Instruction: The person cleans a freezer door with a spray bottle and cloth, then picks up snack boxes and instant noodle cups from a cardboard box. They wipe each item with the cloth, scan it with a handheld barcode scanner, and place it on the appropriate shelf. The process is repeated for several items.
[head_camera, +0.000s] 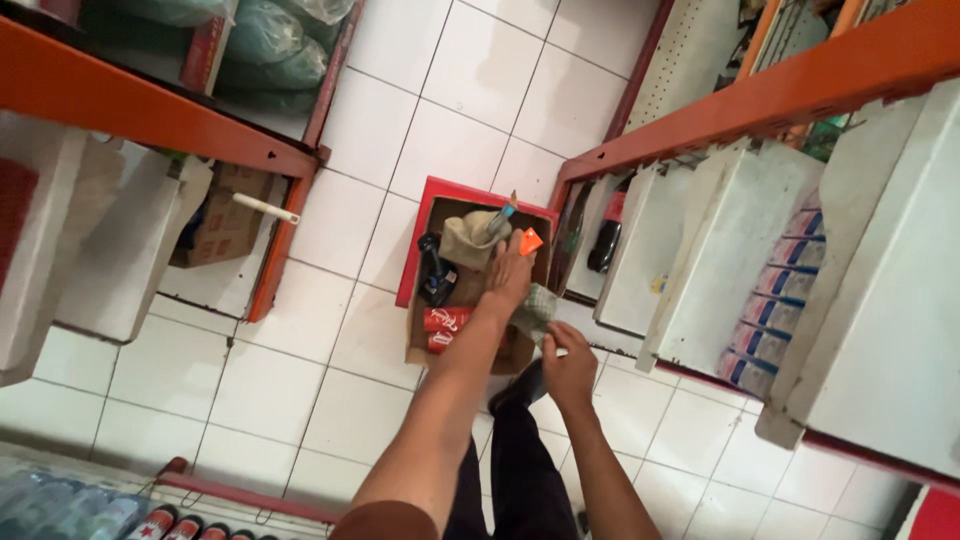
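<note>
I look straight down a shop aisle at an open cardboard box (512, 352) on the tiled floor, resting on a red tray (425, 205). My left hand (508, 278) reaches down into the box, fingers closed near a small orange item (531, 241) and a beige cloth bag (470, 240). My right hand (568, 366) holds a crumpled greenish cloth (538, 310) at the box's right edge. Two red drink cans (444, 320) lie in the box beside a dark bottle (436, 272).
Orange-framed shelves (150, 110) stand on both sides; the right shelf (700, 270) carries rows of boxed goods (775, 300) and a dark bottle (606, 245). A cardboard carton (225, 225) sits under the left shelf. Bottles and cans (90, 510) line the lower left edge.
</note>
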